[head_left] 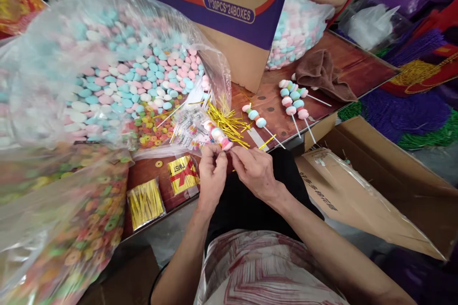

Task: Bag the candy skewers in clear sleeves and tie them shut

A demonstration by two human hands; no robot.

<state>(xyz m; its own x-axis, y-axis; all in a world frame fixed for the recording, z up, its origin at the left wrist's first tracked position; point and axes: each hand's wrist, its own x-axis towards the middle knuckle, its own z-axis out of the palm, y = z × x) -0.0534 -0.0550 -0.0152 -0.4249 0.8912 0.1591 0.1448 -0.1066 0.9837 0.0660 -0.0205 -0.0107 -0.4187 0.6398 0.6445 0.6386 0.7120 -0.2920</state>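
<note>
Two hands work at the near edge: the left hand (pixel 212 171) and right hand (pixel 255 167), sharing one wrapped candy skewer (pixel 217 136). One finished skewer (pixel 258 121) lies alone, three more (pixel 293 100) farther right. Two twist-tie packets (pixel 145 202) sit near left. One brown cloth (pixel 322 74) lies far right.

pastel candy skewer (pixel 217 135), gold twist ties (pixel 229 124), brown cloth (pixel 322 74)

bare forearms, a white top with red brushstroke pattern, and black trousers.
</note>
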